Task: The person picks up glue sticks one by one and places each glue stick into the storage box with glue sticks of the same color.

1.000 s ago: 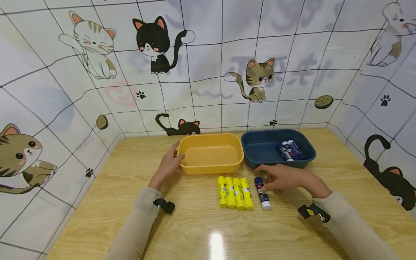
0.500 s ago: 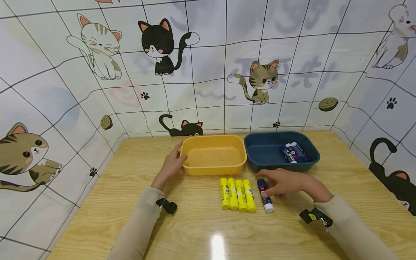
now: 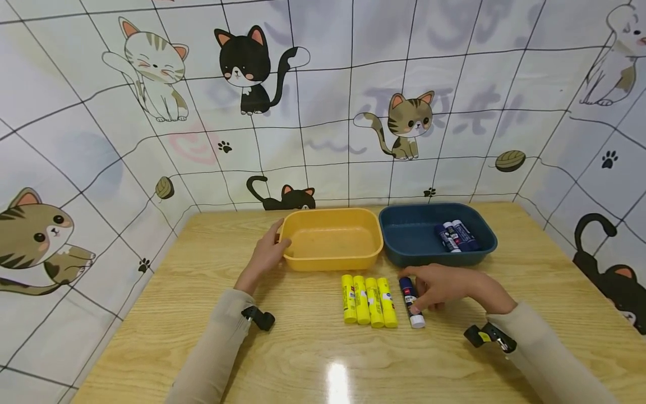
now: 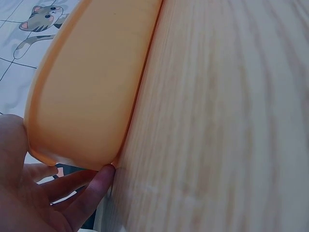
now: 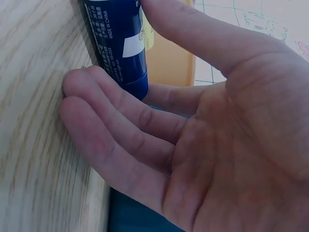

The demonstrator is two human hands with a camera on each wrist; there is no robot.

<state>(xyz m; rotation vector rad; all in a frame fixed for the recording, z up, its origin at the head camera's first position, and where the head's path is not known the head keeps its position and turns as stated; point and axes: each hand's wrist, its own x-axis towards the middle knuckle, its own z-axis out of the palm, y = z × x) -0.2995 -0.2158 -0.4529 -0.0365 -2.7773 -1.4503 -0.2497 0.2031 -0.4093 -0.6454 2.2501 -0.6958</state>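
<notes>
A dark blue glue stick (image 3: 407,292) with a white end lies on the table, right of a row of several yellow glue sticks (image 3: 373,303). My right hand (image 3: 444,286) pinches it, thumb on its barrel and index finger at its dark end. In the right wrist view the other fingers (image 5: 130,130) curl loosely beside the blue barrel (image 5: 118,43). At the left end of the yellow tray (image 3: 330,238), my left hand (image 3: 266,252) grips the wall, its thumb over the rim. The left wrist view shows fingertips (image 4: 104,176) against the outside of that tray (image 4: 91,87).
A dark blue tray (image 3: 409,258) stands against the yellow tray's right side. Several dark blue glue sticks (image 3: 456,235) lie at its right end. Both trays rest on the wooden table (image 3: 282,359). A cat-patterned cloth (image 3: 323,129) hangs behind and at the sides.
My right thumb has slid nearer along the blue glue stick, and the index finger has come to its dark end. The left hand stays at the yellow tray. The head view has shifted slightly.
</notes>
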